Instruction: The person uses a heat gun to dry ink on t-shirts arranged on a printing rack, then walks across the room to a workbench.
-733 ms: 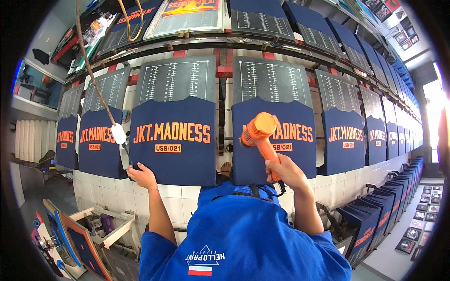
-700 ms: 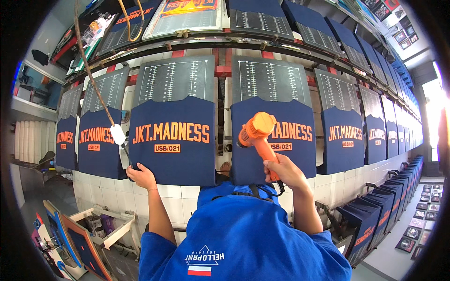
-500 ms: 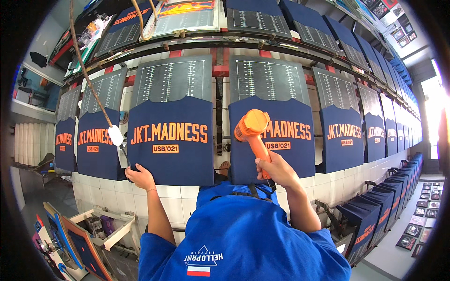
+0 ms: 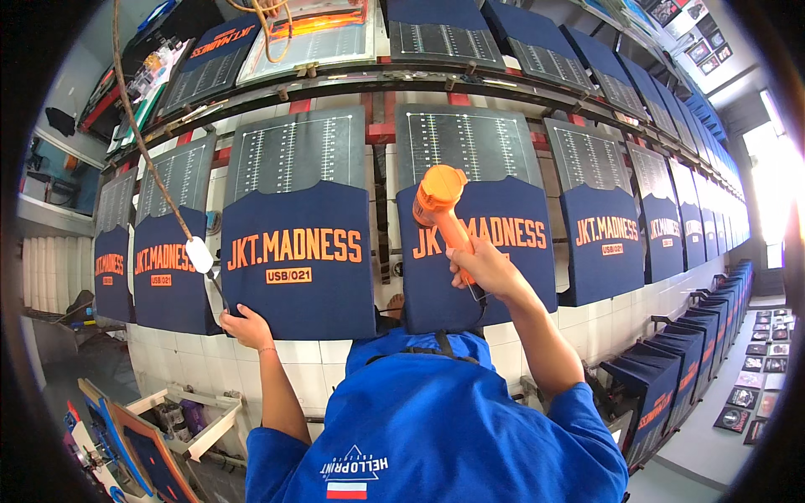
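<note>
My right hand [image 4: 488, 270] is closed around the handle of an orange hair dryer [image 4: 449, 210]. Its round head hangs over a navy shirt [image 4: 478, 306] on a dark board [image 4: 470, 138], hiding part of the orange print. A thin black cord [image 4: 215, 283] runs down from a white connector [image 4: 199, 255] to my left hand [image 4: 248, 326], whose fingers are closed on it. That hand is by the near left corner of another navy printed shirt [image 4: 293, 314], stretched over its own board.
More boards with navy shirts [image 4: 605, 268] line both sides in a row. Across a rail [image 4: 327, 80] sits a framed screen [image 4: 310, 38] with orange ink. A brown cable [image 4: 138, 126] hangs at the left. Below right stand several shirt-covered boards [image 4: 646, 386]; wooden frames [image 4: 205, 436] are lower left.
My right hand has moved the hair dryer farther away from me over the same shirt. My left hand stays by its board corner with the cord. The whole view has shifted slightly.
</note>
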`<state>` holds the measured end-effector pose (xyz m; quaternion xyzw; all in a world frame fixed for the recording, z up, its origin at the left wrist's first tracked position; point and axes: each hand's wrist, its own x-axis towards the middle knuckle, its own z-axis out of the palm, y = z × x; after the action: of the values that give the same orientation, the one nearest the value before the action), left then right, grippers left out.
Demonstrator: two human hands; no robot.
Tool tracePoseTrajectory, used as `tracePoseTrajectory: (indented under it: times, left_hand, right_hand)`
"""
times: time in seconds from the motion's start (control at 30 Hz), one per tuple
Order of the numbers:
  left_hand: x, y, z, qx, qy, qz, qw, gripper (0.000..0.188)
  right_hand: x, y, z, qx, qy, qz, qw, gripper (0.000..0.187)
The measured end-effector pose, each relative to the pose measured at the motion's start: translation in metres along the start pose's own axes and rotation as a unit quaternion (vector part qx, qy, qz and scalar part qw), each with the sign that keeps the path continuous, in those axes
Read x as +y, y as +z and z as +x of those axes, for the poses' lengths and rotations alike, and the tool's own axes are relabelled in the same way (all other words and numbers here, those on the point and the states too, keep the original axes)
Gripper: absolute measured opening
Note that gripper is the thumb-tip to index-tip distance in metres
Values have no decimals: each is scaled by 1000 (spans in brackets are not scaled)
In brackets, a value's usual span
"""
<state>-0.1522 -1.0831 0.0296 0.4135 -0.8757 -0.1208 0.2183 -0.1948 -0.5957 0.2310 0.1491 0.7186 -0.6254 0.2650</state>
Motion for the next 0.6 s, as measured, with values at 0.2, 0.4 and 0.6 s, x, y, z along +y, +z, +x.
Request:
tracePoseTrajectory:
  times: [0.2,0.4,0.6]
  left_hand:
    - [0,1,0,4,1,4,1000,42]
    - [-5,5,-1,19,-1,-8,1000,45]
    - [-10,6,5,-12,-1,4,1000,40]
  right_hand:
    - [-4,4,-16,-14,28,4,999,27]
    - [1,3,-43,-76,64,-10,995,26]
    - [8,6,-24,42,7,-8,999,27]
